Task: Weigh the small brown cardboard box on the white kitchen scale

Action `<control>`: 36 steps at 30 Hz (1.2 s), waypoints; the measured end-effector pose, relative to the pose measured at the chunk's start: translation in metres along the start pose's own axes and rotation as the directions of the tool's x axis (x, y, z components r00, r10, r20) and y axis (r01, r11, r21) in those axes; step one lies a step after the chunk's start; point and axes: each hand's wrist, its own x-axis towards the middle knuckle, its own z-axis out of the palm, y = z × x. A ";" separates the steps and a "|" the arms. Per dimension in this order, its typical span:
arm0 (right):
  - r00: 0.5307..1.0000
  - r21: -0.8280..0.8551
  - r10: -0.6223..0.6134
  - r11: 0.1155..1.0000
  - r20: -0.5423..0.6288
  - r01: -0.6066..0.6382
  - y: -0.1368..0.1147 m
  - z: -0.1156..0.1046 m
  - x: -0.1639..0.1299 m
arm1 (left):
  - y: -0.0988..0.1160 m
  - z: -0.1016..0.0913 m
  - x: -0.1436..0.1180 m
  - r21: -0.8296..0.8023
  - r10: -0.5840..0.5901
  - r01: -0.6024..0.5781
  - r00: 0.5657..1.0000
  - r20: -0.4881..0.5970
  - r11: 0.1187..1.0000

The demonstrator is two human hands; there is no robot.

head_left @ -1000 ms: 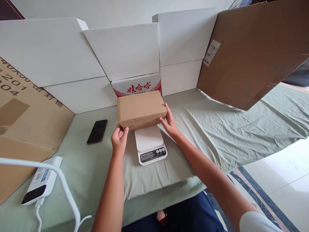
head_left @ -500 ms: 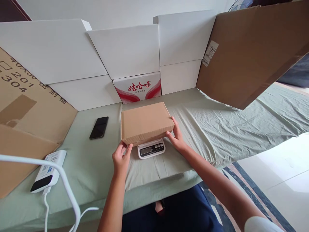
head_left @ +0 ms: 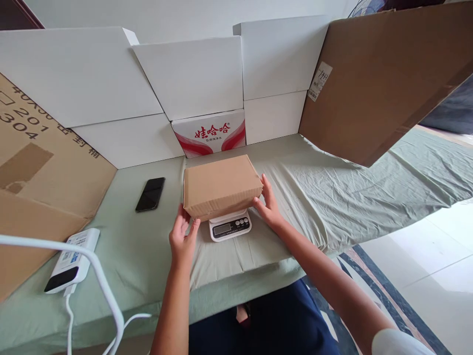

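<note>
Head cam view: brown cardboard box [head_left: 221, 185] sits on the little white scale [head_left: 229, 226], with the left hand [head_left: 183, 235] and right hand [head_left: 269, 207] open-fingered at its ends, barely touching. I'd centre it, let go fully, and keep the display uncovered.

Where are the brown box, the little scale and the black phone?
brown box [head_left: 220, 183], head view, middle of its top face
scale [head_left: 229, 228], head view, its display and button panel
phone [head_left: 150, 194], head view, middle of its dark screen
</note>
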 end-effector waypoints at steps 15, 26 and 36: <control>0.990 0.085 0.138 0.987 -0.037 -0.135 -0.006 -0.009 0.003 | 0.003 -0.007 0.003 -0.056 0.016 -0.023 0.993 -0.118 0.998; 0.998 0.058 0.061 0.996 0.032 -0.062 0.002 -0.003 -0.001 | -0.001 0.003 0.001 -0.040 -0.052 0.053 0.998 0.040 0.998; 0.995 -0.022 -0.103 0.994 0.009 0.103 -0.017 0.009 0.067 | 0.028 0.021 0.075 -0.106 0.102 -0.106 0.994 -0.040 0.989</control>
